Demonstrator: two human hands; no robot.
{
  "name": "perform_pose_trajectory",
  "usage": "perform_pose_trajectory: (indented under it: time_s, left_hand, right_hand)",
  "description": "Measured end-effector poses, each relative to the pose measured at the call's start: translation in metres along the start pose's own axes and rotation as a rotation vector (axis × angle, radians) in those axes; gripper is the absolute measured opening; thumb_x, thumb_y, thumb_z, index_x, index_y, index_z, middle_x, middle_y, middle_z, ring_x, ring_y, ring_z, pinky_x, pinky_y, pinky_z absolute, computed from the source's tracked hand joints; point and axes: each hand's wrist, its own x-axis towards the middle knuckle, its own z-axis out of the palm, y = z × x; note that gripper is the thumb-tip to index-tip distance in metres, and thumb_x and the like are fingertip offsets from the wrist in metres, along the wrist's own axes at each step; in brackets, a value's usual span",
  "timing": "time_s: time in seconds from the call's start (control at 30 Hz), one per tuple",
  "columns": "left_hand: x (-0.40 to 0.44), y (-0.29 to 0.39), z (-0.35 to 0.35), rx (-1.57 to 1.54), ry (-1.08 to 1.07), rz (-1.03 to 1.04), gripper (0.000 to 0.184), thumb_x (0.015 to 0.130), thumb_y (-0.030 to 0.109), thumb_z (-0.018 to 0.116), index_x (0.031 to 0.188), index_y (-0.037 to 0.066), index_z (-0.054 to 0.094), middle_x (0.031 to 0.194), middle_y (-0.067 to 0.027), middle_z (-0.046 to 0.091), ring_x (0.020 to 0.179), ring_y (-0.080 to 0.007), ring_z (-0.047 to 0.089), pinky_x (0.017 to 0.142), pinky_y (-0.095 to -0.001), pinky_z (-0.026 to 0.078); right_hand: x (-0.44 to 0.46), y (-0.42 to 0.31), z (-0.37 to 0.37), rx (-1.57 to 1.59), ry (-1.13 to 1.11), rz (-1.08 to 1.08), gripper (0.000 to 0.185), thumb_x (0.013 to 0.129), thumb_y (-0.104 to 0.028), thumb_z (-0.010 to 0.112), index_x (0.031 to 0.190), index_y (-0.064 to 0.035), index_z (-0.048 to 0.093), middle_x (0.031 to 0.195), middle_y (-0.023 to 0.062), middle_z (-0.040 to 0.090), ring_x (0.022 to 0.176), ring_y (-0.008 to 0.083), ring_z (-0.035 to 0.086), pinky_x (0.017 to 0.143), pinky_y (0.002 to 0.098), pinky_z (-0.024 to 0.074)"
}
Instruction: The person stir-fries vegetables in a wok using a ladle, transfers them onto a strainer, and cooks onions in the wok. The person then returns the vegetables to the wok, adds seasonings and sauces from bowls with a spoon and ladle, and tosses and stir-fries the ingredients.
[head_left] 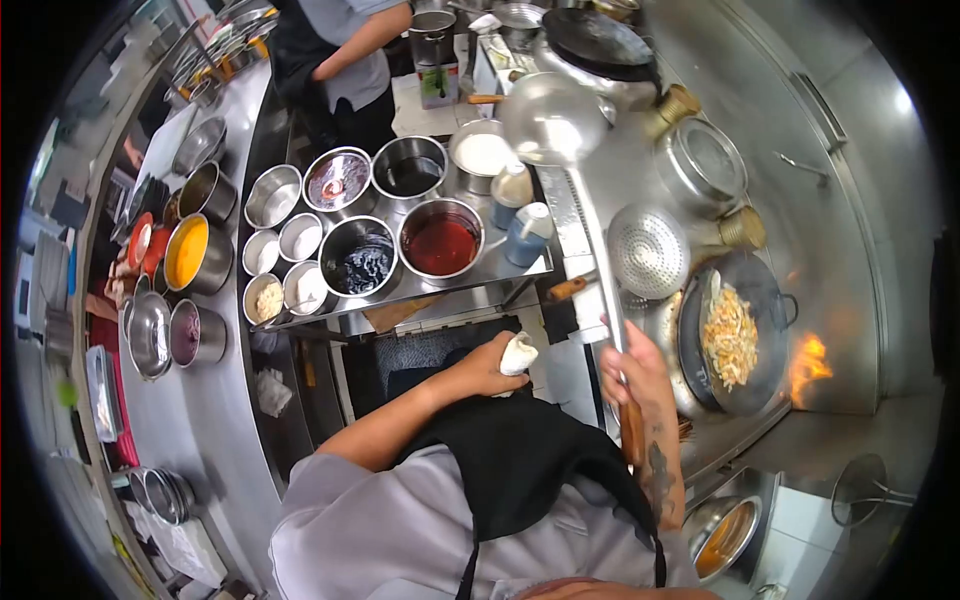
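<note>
My right hand [640, 370] is wrapped round the long handle of a large metal ladle [553, 118]. The ladle's round bowl is raised at the far end, above the gap between the sauce table and the stove. In my left hand [485, 370] is a bunched white cloth [518, 354], held in front of my apron. To the right of my right hand sits a dark wok [772, 315] with a heap of pale, browned food [730, 337] in it. Flames [808, 368] rise beside the wok's right edge.
A round perforated strainer [648, 252] lies beyond my right hand. Ahead stands a metal table [400, 300] with several sauce pots, small bowls and squeeze bottles [528, 233]. A steel counter [210, 430] runs along the left. Another person [345, 60] stands at the back.
</note>
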Motion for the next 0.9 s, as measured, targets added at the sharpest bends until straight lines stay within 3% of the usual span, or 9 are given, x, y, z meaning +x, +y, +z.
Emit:
perform_pose_trajectory:
  time_s: [0.13,0.2,0.23,0.33,0.53,0.63,0.9]
  left_hand:
    - [-0.033,0.014,-0.057,-0.103,0.052,0.025,0.065,0.074,0.026,0.077,0.126,0.001,0.046,0.109,-0.0135,0.06,0.101,-0.0205,0.059,0.087,-0.033,0.046]
    - [-0.044,0.01,-0.076,-0.174,0.063,0.088,0.062,0.075,0.026,0.076,0.123,0.0,0.047,0.104,-0.0145,0.062,0.097,-0.0215,0.061,0.084,-0.0338,0.048]
    - [-0.051,0.02,-0.09,-0.205,0.038,0.051,0.061,0.076,0.026,0.076,0.122,0.0,0.047,0.105,-0.0124,0.061,0.098,-0.0177,0.058,0.085,-0.032,0.047]
    - [-0.063,0.024,-0.116,-0.279,0.054,0.032,0.061,0.077,0.022,0.077,0.127,0.002,0.047,0.113,-0.0073,0.057,0.105,-0.0136,0.052,0.09,-0.0279,0.042]
    - [-0.063,0.017,-0.149,-0.328,0.097,0.02,0.061,0.077,0.019,0.077,0.127,0.002,0.046,0.112,-0.0069,0.058,0.106,-0.0134,0.052,0.092,-0.0277,0.041]
    - [-0.058,0.015,-0.159,-0.305,0.118,0.07,0.063,0.076,0.023,0.077,0.125,-0.001,0.046,0.11,-0.0129,0.06,0.104,-0.0172,0.057,0.091,-0.0301,0.044]
    - [-0.05,0.021,-0.172,-0.354,0.139,0.087,0.059,0.077,0.019,0.076,0.124,0.0,0.047,0.11,-0.0111,0.06,0.104,-0.0154,0.056,0.092,-0.0292,0.043]
  right_hand:
    - [0.111,0.012,0.047,-0.247,-0.1,0.012,0.051,0.089,-0.001,0.053,0.138,-0.0036,0.038,0.062,0.0004,0.045,0.037,0.009,0.042,0.034,0.0246,0.037]
    - [0.159,0.031,0.063,-0.386,-0.099,0.006,0.05,0.088,0.0,0.051,0.136,-0.0022,0.039,0.062,0.0,0.046,0.037,0.0082,0.043,0.034,0.0237,0.0367]
    - [0.176,0.036,0.073,-0.427,-0.097,0.008,0.049,0.088,0.0,0.051,0.136,-0.0015,0.039,0.062,-0.0003,0.047,0.038,0.0079,0.043,0.034,0.0236,0.0366]
    - [0.211,0.049,0.09,-0.554,-0.1,-0.009,0.048,0.087,-0.001,0.05,0.134,0.0005,0.041,0.062,-0.001,0.048,0.039,0.007,0.044,0.035,0.0235,0.0364]
    - [0.241,0.061,0.105,-0.77,-0.049,-0.07,0.045,0.085,-0.003,0.05,0.13,0.0026,0.045,0.063,-0.0005,0.051,0.04,0.0068,0.044,0.037,0.0233,0.0371]
    - [0.246,0.056,0.109,-0.806,-0.059,-0.039,0.044,0.085,-0.002,0.05,0.129,0.0018,0.047,0.065,0.0004,0.052,0.04,0.0073,0.044,0.037,0.0235,0.0378]
    - [0.233,0.036,0.117,-0.351,-0.103,0.171,0.038,0.084,0.001,0.05,0.122,-0.0004,0.051,0.064,-0.0008,0.048,0.04,0.0065,0.044,0.036,0.0219,0.0369]
